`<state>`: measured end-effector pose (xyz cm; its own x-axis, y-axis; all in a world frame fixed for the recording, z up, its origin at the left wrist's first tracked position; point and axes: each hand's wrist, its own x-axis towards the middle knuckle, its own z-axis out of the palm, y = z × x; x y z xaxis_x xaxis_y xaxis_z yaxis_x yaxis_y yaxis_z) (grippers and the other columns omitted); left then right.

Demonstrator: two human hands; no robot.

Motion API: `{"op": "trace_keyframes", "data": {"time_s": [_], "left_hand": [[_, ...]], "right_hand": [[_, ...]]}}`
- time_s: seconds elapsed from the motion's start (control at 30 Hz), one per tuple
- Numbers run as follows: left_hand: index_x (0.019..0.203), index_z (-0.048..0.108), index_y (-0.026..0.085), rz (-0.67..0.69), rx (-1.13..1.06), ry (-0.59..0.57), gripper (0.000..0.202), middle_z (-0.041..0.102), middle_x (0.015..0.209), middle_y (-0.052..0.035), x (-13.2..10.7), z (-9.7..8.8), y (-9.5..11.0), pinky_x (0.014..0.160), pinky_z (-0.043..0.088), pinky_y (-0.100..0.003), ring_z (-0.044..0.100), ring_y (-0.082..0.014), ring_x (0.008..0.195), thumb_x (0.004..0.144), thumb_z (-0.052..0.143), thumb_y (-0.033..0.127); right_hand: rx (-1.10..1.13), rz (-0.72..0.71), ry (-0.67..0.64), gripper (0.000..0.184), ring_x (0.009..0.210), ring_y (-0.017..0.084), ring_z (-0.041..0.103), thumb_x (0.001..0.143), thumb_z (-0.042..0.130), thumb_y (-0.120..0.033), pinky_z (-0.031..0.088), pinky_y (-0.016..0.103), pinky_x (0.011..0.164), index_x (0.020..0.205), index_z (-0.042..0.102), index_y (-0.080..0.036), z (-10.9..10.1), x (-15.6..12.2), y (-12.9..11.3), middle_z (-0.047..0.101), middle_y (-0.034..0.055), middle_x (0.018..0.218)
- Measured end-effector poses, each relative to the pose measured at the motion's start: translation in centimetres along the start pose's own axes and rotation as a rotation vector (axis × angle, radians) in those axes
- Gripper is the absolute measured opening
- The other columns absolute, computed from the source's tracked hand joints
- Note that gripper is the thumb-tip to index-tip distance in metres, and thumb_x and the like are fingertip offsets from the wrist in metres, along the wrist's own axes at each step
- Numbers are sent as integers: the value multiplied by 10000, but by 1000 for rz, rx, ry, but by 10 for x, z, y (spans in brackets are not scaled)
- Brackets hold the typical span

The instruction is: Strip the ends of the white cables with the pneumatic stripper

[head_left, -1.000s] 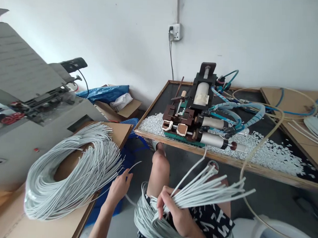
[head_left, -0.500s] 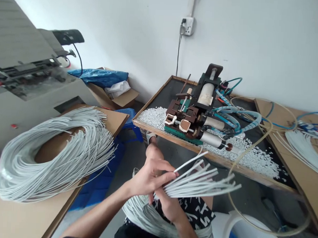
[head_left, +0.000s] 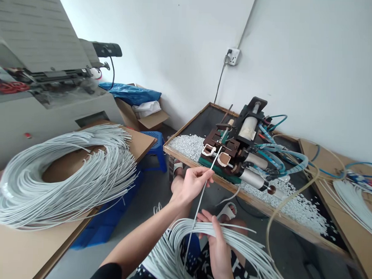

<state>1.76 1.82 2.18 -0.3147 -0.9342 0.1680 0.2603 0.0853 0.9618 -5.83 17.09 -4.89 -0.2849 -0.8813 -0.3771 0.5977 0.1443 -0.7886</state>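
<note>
My left hand (head_left: pixel 198 182) is closed in a pinch on one white cable (head_left: pixel 201 202). That cable's upper end reaches the brown jaws (head_left: pixel 220 144) of a bench machine with metal cylinders (head_left: pixel 249 130), and its lower part runs down across my lap. Lower right, my right hand (head_left: pixel 216 243) has its fingers stretched out and thumb raised, lying against a bundle of white cables (head_left: pixel 182 225) without clenching it. The bundle curves over my lap, its loose ends trailing to the right.
White cut bits (head_left: pixel 188 145) cover parts of the wood-edged bench (head_left: pixel 185 158). Blue and clear hoses (head_left: pixel 283 160) loop off the machine's right side. A big coil of white cables (head_left: pixel 24 177) lies on cardboard at left, near a grey machine (head_left: pixel 51 113). A blue stool (head_left: pixel 155 144) stands behind.
My left hand has moved up and forward, away from the fanned cable ends, with one cable now at the machine's jaws. My right hand has loosened and turned, and the bundle has dropped lower.
</note>
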Motion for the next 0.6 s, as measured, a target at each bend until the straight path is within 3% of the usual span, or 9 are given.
{"op": "trace_keyframes", "data": {"time_s": [0.1, 0.3, 0.6], "left_hand": [[674, 713, 132, 18, -14, 42, 374, 688, 629, -59, 5, 3, -7, 515, 412, -233, 541, -111, 501, 844, 741, 464], [626, 700, 138, -5, -22, 119, 368, 677, 606, -57, 15, 3, -19, 505, 391, -234, 524, -112, 492, 825, 731, 446], [622, 696, 150, -18, -36, 147, 343, 658, 585, -38, 15, 12, -12, 494, 390, -231, 511, -107, 476, 796, 739, 442]], "right_hand": [[-2, -18, 7, 493, 1000, 236, 714, 784, 774, -666, 519, 264, 684, 1010, 835, -232, 1, -1, 1, 820, 86, 1058], [-40, -88, 49, 446, 627, 144, 615, 792, 776, -648, 488, 259, 614, 962, 847, -242, 0, -1, -1, 809, 50, 860], [-84, -101, 65, 525, 655, 151, 602, 774, 755, -700, 487, 275, 657, 976, 835, -222, -4, 0, 0, 783, 39, 833]]}}
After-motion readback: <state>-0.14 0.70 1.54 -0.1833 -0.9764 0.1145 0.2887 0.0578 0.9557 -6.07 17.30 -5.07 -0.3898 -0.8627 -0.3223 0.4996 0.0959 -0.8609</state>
